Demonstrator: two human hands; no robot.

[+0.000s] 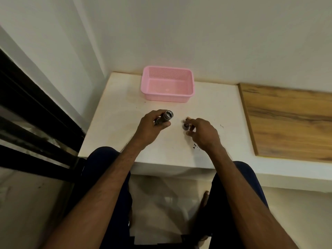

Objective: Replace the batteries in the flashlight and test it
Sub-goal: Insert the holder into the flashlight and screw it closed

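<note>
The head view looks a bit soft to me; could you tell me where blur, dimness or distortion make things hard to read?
Head view: wide-angle bending at the edges; dim, even light without glare; flashlight in the left hand readable; small dark part at the right hand too blurred to identify; pink basket sharp.

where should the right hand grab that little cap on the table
Take the cap by its round side wall, thumb and finger on opposite sides, coming down from above. It seems to sit upright on the white table, so the sides are free; the right hand is already at it.
</note>
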